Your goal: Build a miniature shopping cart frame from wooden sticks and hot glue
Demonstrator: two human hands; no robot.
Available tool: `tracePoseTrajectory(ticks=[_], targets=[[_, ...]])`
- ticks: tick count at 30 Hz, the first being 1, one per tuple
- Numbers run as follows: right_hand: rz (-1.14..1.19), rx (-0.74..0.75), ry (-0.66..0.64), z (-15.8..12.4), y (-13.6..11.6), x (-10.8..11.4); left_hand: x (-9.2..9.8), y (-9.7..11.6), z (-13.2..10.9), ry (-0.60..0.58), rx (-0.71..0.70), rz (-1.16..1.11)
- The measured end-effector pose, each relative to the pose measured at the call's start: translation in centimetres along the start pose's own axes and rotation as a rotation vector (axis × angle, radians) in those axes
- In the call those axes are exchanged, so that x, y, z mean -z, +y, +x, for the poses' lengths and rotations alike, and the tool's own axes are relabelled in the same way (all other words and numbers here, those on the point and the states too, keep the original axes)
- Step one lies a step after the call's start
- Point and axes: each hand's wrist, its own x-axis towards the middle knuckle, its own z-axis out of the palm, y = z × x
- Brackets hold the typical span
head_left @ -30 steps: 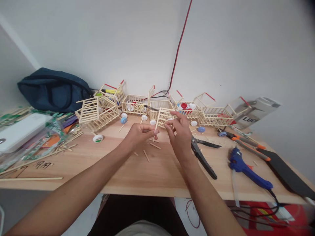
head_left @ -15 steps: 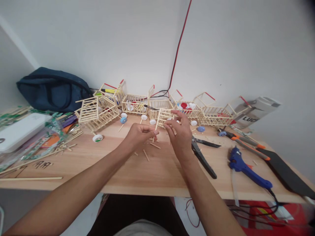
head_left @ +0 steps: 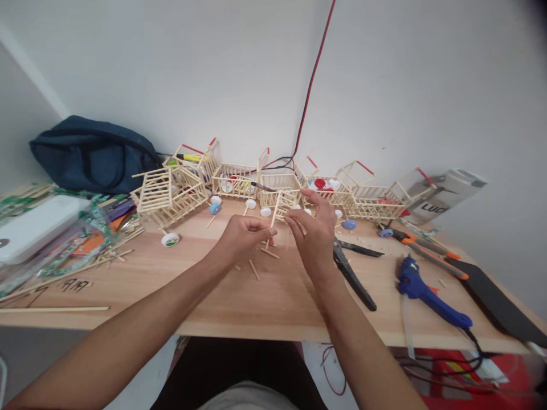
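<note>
My left hand (head_left: 247, 232) pinches a thin wooden stick (head_left: 276, 212) between thumb and fingers, its upper end tilted slightly right. Just right of it, my right hand (head_left: 315, 230) has thumb and index finger pressed together, the other fingers raised; what sits in that pinch is too small to make out. Behind the hands stands a small cart (head_left: 280, 183) built of sticks, partly hidden by them. A short loose stick (head_left: 270, 253) and another stick piece (head_left: 254, 270) lie on the table (head_left: 273, 307) below.
More stick carts line the wall, including one at left (head_left: 168, 196) and one at right (head_left: 376, 199). Black-handled cutters (head_left: 354, 276), a blue glue gun (head_left: 427, 290) and orange-handled pliers (head_left: 431, 247) lie right. Left are a white box (head_left: 43, 228) and a blue bag (head_left: 94, 154).
The stick in my left hand leans a little more to the right. Both hands stay almost in place, and the view has shifted very slightly.
</note>
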Motion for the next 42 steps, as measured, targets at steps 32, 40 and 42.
tracePoseTrajectory(ticks=[32,40,42], targets=[[-0.046,0.002,0.002,-0.14,-0.39,-0.46,-0.06,-0.83,0.23,-0.056,-0.024,-0.067],[0.004,0.001,0.015,-0.21,-0.38,-0.61,-0.03,-0.67,0.15,-0.06,-0.036,-0.08],[0.024,-0.004,0.014,-0.21,-0.44,-0.62,0.03,-0.64,0.22,-0.065,-0.032,-0.083]])
